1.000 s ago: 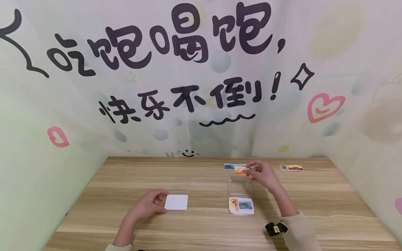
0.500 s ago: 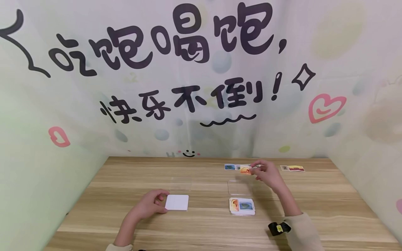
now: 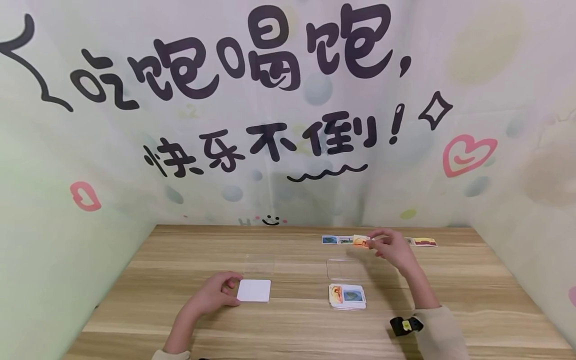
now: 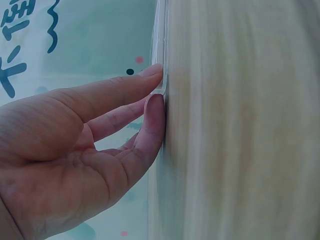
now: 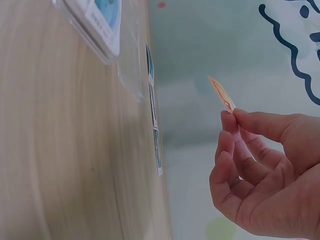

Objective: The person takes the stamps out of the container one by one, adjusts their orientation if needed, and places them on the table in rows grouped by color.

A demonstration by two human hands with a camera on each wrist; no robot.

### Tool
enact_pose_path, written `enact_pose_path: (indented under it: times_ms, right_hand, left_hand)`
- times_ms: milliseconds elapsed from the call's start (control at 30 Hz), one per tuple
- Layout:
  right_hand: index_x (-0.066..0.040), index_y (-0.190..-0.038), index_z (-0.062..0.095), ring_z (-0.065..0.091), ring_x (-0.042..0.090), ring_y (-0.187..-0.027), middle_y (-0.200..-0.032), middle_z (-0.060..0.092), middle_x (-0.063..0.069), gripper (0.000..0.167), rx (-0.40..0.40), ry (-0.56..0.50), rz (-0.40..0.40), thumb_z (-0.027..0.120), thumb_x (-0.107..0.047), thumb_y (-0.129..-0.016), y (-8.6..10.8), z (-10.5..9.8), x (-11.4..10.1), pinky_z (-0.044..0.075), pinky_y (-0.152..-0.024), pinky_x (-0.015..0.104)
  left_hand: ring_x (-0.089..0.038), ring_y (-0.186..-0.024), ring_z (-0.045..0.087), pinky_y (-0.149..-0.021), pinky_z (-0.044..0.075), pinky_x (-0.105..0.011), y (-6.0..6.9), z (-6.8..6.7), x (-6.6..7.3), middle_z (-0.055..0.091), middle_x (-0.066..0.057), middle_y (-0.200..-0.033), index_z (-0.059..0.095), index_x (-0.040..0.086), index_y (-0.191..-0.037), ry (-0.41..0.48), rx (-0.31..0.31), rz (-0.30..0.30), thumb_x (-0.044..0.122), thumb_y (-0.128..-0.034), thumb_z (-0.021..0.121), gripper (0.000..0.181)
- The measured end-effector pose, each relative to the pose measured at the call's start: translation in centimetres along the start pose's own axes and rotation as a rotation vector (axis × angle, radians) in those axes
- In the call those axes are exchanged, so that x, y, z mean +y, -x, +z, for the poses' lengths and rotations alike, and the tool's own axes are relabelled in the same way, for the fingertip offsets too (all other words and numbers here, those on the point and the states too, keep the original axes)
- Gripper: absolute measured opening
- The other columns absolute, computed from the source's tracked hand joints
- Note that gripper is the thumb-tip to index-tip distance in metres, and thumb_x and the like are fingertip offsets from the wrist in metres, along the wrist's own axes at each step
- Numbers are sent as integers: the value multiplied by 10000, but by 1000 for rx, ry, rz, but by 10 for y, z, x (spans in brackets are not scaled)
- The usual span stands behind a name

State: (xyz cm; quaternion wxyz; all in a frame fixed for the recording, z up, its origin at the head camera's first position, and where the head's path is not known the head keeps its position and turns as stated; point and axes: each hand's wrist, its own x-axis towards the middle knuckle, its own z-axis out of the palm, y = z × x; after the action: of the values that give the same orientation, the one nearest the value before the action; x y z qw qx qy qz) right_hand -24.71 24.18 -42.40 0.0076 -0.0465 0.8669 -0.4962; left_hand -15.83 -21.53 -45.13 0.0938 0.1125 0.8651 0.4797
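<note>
Thumb and fingertips of my right hand (image 3: 392, 248) pinch a small orange picture card (image 3: 361, 241), held above the far part of the table. In the right wrist view, the card (image 5: 221, 94) stands tilted, nearly edge-on, clear of the wood. Below it lie small picture cards in a row, a blue one (image 3: 330, 240) and a green one (image 3: 346, 240) to its left; others are partly behind the hand. My left hand (image 3: 211, 295) grips the left edge of a white-topped stack in a clear case (image 3: 254, 290), thumb and curled fingers at its edge.
A stack of cards (image 3: 353, 296), with orange and blue pictures on top, sits front right. Clear lids (image 3: 343, 269) lie behind both stacks. A yellow and red card (image 3: 425, 242) ends the row at right. A printed cloth wall (image 3: 270, 195) stands behind the table.
My right hand has moved to the right with the orange card, uncovering the green card in the row. The left hand stays at the white-topped stack.
</note>
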Motion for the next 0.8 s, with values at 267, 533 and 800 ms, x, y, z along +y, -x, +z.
enact_pose_path:
  times_ms: [267,533,800]
  right_hand:
    - [96,-1208,645,692,294,-816,-1011,757,223,285,21,11,26,660,-132,-1038,0,-10,5,596,-738,354]
    - [116,-1225,626,686,261,-798,-1006,752,203,296,28,6,32,632,-121,-1049,-1,-20,14,591,-711,342]
    - [118,-1232,619,671,225,-767,-1002,753,188,306,44,-5,48,636,-128,-1050,0,-28,21,581,-691,317]
  left_hand:
    - [-173,-810,534,-688,480,-225,0,0,-1,561,-144,-986,609,-177,-1246,1,-1,4,-97,-785,828,517]
    - [-187,-810,534,-683,482,-218,0,0,-3,545,-147,-987,600,-186,-1249,44,-11,4,-101,-776,827,531]
    - [-191,-798,518,-672,473,-218,0,0,-2,536,-141,-987,599,-187,-1253,43,-16,-2,-87,-791,834,527]
